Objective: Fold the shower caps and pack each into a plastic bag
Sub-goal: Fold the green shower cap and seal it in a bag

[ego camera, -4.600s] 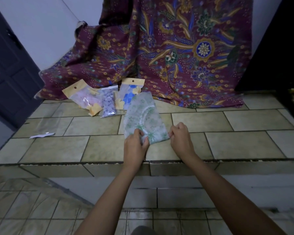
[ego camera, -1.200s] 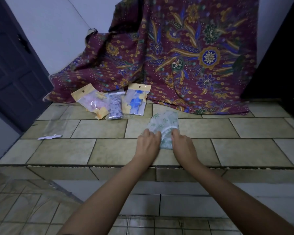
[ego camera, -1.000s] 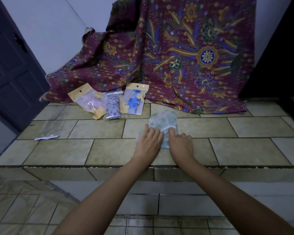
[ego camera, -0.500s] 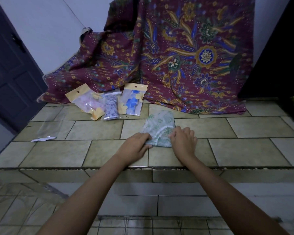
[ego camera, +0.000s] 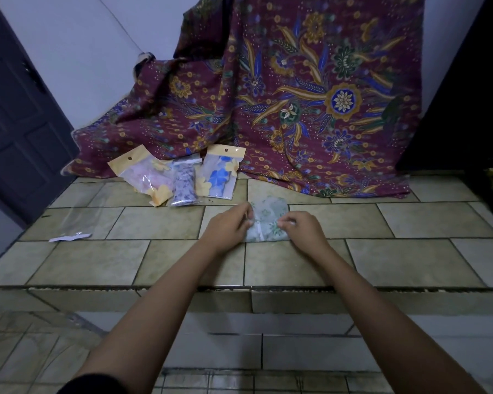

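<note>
Head view of the folding stage. The green-printed shower cap (ego camera: 269, 213) lies on the tiled counter (ego camera: 427, 223), near the middle and well back from the front edge, already gathered into a compact, roughly rectangular packet. The left hand (ego camera: 228, 226) pinches the packet's left edge between curled fingers and thumb. The right hand (ego camera: 302, 230) pinches the right edge in the same way. Both hands sit low against the tiles, probably so that the slippery film stays flat and the fold cannot spring open.

Along the back edge, to the left, three filled packs lean against the draped batik cloth (ego camera: 310, 89): a pink pack (ego camera: 144, 177), a purple pack (ego camera: 184, 186) and a blue pack (ego camera: 219, 175). They are set aside there as finished work, clear of the folding area. An empty plastic bag (ego camera: 74, 223) with a white strip lies flat near the left edge, well apart from the hands. It is presumably the one that will take this cap. The cap appears narrow enough to need at most one more fold before bagging.
</note>
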`<state>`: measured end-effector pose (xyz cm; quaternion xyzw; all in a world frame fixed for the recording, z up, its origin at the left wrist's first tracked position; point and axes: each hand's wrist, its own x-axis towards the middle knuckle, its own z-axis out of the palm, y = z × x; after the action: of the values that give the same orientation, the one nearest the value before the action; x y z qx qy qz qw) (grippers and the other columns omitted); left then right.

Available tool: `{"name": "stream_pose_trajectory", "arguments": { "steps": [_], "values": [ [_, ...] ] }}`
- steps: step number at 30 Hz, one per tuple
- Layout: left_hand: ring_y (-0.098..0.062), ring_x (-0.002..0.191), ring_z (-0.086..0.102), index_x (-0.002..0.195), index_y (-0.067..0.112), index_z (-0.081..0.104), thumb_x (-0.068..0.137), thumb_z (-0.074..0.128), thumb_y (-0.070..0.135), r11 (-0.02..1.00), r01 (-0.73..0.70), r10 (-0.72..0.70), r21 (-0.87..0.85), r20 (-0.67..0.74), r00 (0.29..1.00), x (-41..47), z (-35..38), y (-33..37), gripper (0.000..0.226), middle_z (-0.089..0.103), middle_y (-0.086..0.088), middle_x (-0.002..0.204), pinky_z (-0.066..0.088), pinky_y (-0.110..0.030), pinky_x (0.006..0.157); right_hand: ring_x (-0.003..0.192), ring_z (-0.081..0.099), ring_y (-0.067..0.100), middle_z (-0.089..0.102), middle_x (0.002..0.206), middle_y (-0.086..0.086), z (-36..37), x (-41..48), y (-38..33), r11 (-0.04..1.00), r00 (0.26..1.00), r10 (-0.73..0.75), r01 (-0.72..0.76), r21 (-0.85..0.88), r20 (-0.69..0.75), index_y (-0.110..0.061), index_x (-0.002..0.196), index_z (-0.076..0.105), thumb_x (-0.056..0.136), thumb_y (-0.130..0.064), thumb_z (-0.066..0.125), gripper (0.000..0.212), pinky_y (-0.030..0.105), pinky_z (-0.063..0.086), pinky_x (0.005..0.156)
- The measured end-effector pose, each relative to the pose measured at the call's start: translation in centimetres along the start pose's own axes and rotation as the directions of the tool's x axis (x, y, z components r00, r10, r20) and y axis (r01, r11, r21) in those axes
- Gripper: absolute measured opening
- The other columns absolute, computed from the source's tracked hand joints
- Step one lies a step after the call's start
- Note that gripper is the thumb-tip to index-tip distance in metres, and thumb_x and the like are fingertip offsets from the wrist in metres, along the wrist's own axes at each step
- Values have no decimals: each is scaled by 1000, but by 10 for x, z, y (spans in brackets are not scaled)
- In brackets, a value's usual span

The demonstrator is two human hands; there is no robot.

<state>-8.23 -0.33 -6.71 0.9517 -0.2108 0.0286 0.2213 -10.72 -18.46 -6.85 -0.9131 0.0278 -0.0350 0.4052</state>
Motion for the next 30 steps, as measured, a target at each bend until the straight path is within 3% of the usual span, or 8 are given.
{"name": "stream_pose_trajectory", "arguments": {
  "steps": [6, 10, 14, 17, 19, 21, 26, 30],
  "values": [
    [-27, 104, 52, 108, 16, 53, 93, 45, 23, 951, 81, -70, 299, -48, 996, 11, 14, 3, 19, 59, -6, 108, 41, -37, 80, 113, 41, 23, 50, 118, 5, 23, -2, 9, 914, 986, -108, 49, -403, -124, -22, 120, 52, 94, -25, 49, 26, 34, 33, 89],
    [-23, 69, 61, 79, 17, 61, 73, 42, 20, 893, -77, 161, 444, -155, 975, 12, 23, 9, 20, 59, -3, 75, 39, -31, 69, 112, 39, 23, 47, 117, 2, 25, 0, 11, 898, 974, -92, -8, -440, -205, -26, 115, 49, 92, -30, 51, 24, 34, 33, 88],
    [-30, 67, 60, 82, 6, 62, 74, 40, 19, 938, -223, 242, 265, -42, 969, 6, 23, 1, 26, 61, -13, 74, 42, -31, 59, 86, 56, 27, 58, 90, 6, 27, -1, 14, 851, 937, -255, 101, -516, -237, -17, 85, 62, 67, -11, 77, 25, 34, 43, 68],
    [-29, 88, 60, 98, 6, 62, 85, 37, 45, 968, -211, 217, 134, -29, 976, -1, 19, -8, 48, 65, -13, 94, 47, -32, 75, 72, 62, 25, 63, 72, 3, 30, -1, 20, 792, 899, -409, 266, -550, -155, -15, 72, 68, 54, -4, 80, 25, 30, 45, 64],
    [-26, 97, 58, 109, 7, 60, 77, 39, 63, 956, -235, 231, 177, 44, 972, -4, 14, -8, 68, 65, -11, 104, 44, -31, 83, 85, 62, 25, 66, 80, 3, 23, 0, 23, 795, 902, -420, 315, -519, -97, -16, 81, 70, 78, -20, 59, 13, 34, 33, 76],
    [-26, 98, 59, 113, 8, 57, 73, 39, 68, 955, -231, 221, 188, 75, 973, -3, 9, -7, 74, 65, -11, 106, 43, -31, 82, 105, 54, 20, 64, 98, 1, 13, -2, 25, 833, 930, -367, 327, -446, -3, -19, 102, 68, 86, -44, 31, 48, 32, 22, 85],
    [-29, 97, 62, 112, 7, 52, 90, 50, 43, 975, -174, 167, 134, 62, 984, 3, 5, -4, 41, 67, -10, 107, 39, -33, 76, 109, 51, 17, 64, 108, 1, -1, 1, 35, 929, 951, -307, 310, -205, 45, -21, 114, 66, 81, -38, 66, 37, 32, 31, 95],
    [-32, 93, 60, 111, 7, 54, 97, 43, 33, 981, -110, 100, 160, 67, 993, 18, 2, 5, 32, 67, -16, 102, 36, -34, 73, 88, 60, 23, 66, 92, 7, -1, 8, 33, 984, 988, -120, 131, 118, -97, -14, 98, 69, 83, -24, 67, 19, 30, 43, 75]
  ]
}}
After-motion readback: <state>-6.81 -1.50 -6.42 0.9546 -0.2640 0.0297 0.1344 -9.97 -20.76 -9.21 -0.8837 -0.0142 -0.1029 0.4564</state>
